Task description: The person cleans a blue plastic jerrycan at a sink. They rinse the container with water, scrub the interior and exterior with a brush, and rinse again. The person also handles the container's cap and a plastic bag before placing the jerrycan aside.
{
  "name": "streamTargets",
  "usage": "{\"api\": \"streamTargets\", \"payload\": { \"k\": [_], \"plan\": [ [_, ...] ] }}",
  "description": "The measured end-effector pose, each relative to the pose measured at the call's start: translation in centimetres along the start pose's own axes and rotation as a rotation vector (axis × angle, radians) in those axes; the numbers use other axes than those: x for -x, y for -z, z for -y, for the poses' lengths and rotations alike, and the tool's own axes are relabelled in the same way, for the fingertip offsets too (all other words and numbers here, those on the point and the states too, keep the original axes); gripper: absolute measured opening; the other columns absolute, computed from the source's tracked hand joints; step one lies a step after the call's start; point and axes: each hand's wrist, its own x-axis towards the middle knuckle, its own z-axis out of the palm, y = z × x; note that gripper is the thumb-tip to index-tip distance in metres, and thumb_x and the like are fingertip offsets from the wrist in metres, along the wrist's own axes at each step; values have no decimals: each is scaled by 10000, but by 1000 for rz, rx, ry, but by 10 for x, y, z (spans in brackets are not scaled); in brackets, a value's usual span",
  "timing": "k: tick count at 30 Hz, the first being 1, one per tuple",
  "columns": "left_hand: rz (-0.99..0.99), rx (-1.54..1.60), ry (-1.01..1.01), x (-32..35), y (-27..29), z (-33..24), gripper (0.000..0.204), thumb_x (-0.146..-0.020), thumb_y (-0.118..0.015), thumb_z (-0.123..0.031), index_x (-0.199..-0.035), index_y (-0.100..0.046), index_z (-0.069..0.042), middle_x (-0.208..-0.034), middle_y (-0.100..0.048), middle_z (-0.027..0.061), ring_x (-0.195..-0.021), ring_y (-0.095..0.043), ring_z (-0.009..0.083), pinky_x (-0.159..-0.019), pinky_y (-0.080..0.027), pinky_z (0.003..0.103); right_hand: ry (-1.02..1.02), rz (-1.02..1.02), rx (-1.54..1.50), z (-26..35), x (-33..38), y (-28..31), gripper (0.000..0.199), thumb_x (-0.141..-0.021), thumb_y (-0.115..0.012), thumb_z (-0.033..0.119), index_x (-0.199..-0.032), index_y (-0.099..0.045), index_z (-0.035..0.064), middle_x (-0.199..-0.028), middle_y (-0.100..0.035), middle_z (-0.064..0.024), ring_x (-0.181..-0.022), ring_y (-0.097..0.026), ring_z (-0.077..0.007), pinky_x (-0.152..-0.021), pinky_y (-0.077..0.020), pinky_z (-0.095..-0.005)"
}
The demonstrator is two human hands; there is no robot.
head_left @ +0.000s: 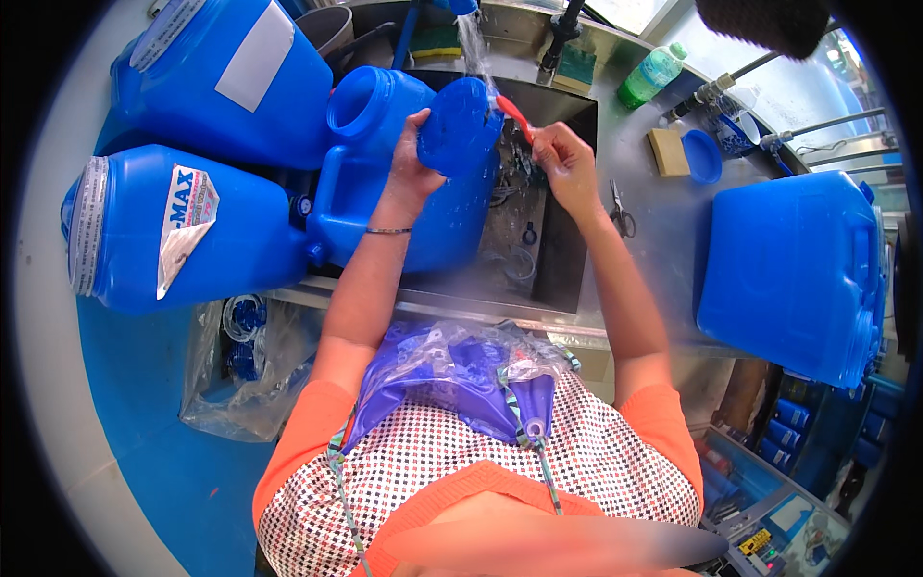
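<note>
My left hand [411, 171] grips a round blue lid [458, 133] by its left edge and holds it up over the sink [565, 216]. Water [473, 43] runs down from above onto the lid's far side. Pinched in my right hand [567, 165] is a red-handled brush, like a toothbrush [516, 117], its head against the lid's right edge. Below the lid, an open-mouthed blue jerrycan [413, 226] with a side handle lies in the left part of the sink. Wet streaks and drops show on the lid.
Two large blue containers [231, 82] crowd the left, and another blue container [788, 274] stands right. On the counter are scissors [624, 212], a green bottle [652, 75], a yellowish block [667, 153] and a blue disc [703, 157]. A plastic bag [226, 385] hangs lower left.
</note>
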Motion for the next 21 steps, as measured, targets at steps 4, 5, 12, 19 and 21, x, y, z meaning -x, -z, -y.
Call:
{"api": "streamTargets", "payload": {
  "k": [4, 5, 12, 19, 21],
  "plan": [
    [-70, -2, 37, 6, -5, 1, 532, -923, -533, -370, -1313, -538, -8, -1270, -619, 170, -1144, -619, 302, -1022, -476, 446, -30, 18, -36, -1, -1, 3, 35, -929, -590, -15, -900, -606, -27, -776, -588, -17, -689, -501, -69, -654, -440, -226],
    [-138, -46, -13, 8, -5, 2, 537, -919, -543, -376, -1311, -539, -9, -1271, -618, 170, -1145, -619, 300, -1022, -476, 446, 42, -6, -31, -2, -2, 4, 38, -926, -589, -24, -891, -602, -27, -771, -579, -17, -695, -500, -69, -657, -440, -226],
    [-77, 53, 44, 12, -5, 0, 497, -920, -557, -395, -1255, -585, -28, -1237, -638, 164, -1111, -634, 272, -989, -503, 418, -61, 84, -76, -7, -7, 15, 55, -942, -601, 41, -946, -630, -5, -741, -567, 11, -696, -501, -55, -624, -395, -213],
    [-128, -1045, -236, 17, -10, -6, 335, -866, -671, -104, -1182, -590, -29, -1064, -637, 23, -950, -591, 109, -881, -490, 265, -103, 25, 97, -4, -11, 11, 66, -939, -590, 41, -940, -632, -9, -719, -597, -25, -653, -508, -76, -596, -429, -241],
    [-76, -1261, -293, 12, -10, 3, 487, -834, -697, -6, -1295, -541, -1, -1138, -625, 33, -992, -574, 89, -888, -493, 240, -68, 161, 122, -2, -11, 7, 67, -938, -579, 31, -924, -619, -21, -731, -617, -55, -659, -524, -92, -615, -453, -253]
  ]
}}
